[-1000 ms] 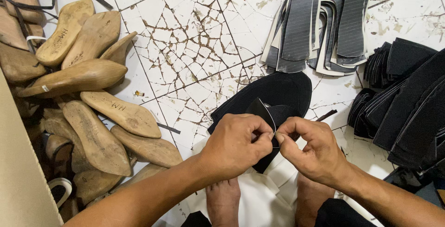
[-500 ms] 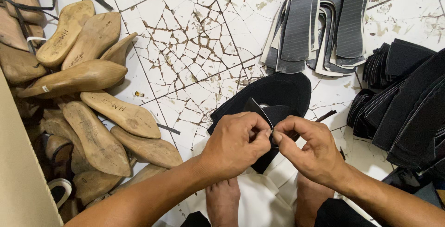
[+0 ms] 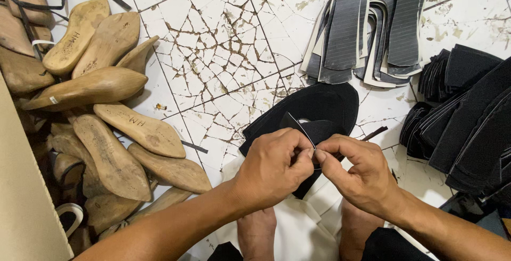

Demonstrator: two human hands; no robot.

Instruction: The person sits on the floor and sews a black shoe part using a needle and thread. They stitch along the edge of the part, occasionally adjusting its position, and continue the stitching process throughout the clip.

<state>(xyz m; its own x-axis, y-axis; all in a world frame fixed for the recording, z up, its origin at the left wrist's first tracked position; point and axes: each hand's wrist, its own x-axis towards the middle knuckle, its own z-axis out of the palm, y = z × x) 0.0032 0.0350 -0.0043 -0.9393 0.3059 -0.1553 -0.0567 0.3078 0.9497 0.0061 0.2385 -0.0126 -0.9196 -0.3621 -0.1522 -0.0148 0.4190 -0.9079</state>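
From the head camera, your left hand [image 3: 274, 168] and right hand [image 3: 355, 173] meet in front of you, fingertips almost touching, both pinched on the edge of a black shoe-upper piece [image 3: 311, 114]. Each hand is clamped on that piece between thumb and forefinger; the folded edge rises as a thin point just above your knuckles, and the rest of the piece spreads away from you onto the cracked white tile floor [image 3: 213, 42]. A lower tail of the same black material hangs down between your hands toward your bare feet [image 3: 256, 234].

To the left of your left hand lies a heap of wooden shoe lasts [image 3: 101, 88], some sole-up, piled against each other. Beyond your hands, up and to the right, sits a stack of grey U-shaped cut pieces [image 3: 367, 26]. To the right of your right hand, bundles of black cut material [image 3: 468, 117] lie overlapped. Under your wrists, white sheets [image 3: 303, 223] rest on the floor between your feet.
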